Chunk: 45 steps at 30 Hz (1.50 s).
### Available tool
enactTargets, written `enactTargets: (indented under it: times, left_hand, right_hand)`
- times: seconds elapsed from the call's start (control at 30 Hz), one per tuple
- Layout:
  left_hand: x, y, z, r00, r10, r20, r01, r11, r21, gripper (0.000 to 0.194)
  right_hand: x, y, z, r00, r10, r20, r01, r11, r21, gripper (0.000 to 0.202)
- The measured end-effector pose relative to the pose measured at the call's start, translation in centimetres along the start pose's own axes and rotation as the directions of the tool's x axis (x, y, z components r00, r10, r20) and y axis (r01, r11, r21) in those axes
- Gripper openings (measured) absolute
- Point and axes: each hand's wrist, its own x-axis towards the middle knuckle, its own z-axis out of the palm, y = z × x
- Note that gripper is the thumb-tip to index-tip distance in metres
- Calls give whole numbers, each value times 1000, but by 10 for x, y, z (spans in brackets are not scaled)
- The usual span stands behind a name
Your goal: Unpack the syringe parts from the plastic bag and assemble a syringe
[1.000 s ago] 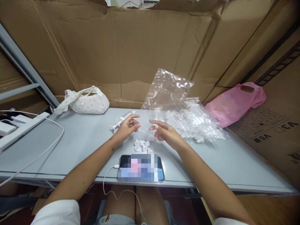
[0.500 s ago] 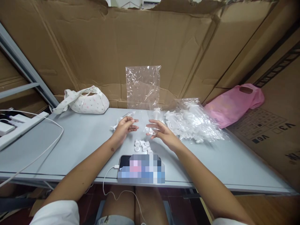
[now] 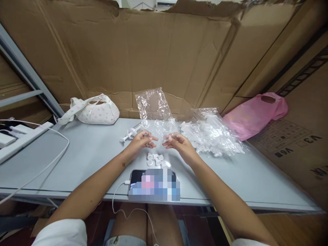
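My left hand (image 3: 140, 141) and my right hand (image 3: 178, 145) both pinch the lower edge of a small clear plastic bag (image 3: 154, 109), which stands up crumpled above my fingers. A white syringe (image 3: 131, 132) lies on the grey table (image 3: 89, 153) just left of my left hand. A small cluster of white plastic caps (image 3: 154, 159) sits on the table between and below my hands. To the right lies a clear bag full of white syringes (image 3: 211, 131).
A phone (image 3: 153, 184) on a charging cable lies at the near table edge. A white cloth handbag (image 3: 94, 111) sits back left, a pink plastic bag (image 3: 255, 114) back right. Cardboard walls surround the table. A power strip (image 3: 17, 136) and cable lie left.
The clear bag swung from the right to upright, then dropped lower and crumpled as my hands came closer together on its bottom edge.
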Motion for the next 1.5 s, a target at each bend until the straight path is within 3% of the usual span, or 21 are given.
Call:
enactTargets:
  times: [0.07,0.23,0.3,0.4,0.53,0.67,0.77,0.93,1.17,1.5]
  left_hand:
    - [0,-1,-2,1000,16,20,-15,999,-41,26]
    - [-2,-5,-6,968,90,233,-36,974,-226,87]
    - [-5,-6,-4,944,127,305,-64,976,-207,109]
    - [-9,-6,4,952,141,270,-120,988,-96,125]
    - [-10,-5,11,983,149,107,-146,989,-32,106]
    - [-6,-5,6,979,202,5,-202,979,-17,78]
    - [-5,-4,5,975,220,10,-220,975,3,70]
    - [-7,-1,8,982,183,38,-183,983,-6,60]
    - [-3,-1,4,995,104,-10,-104,993,-50,59]
    - [7,-7,-5,999,24,-43,-26,999,-40,28]
  right_hand:
    - [2,1,-2,999,32,-44,-31,999,30,32]
    - [2,1,-4,996,20,-92,-20,1000,7,32]
    - [1,0,-3,996,11,-89,-10,1000,8,32]
    - [-1,-1,-1,997,3,-73,-2,1000,4,31]
    - [-1,-1,-1,999,5,-48,-5,1000,-11,30]
    - [-2,-1,0,999,-39,-5,39,999,-13,35]
    - [-2,-2,1,999,-47,3,47,998,31,45]
    - [-2,-2,1,1000,-14,-4,14,1000,19,36]
    - [4,0,-3,999,-24,-38,23,1000,-20,38]
    - [7,3,-8,1000,-7,-30,7,1000,11,35]
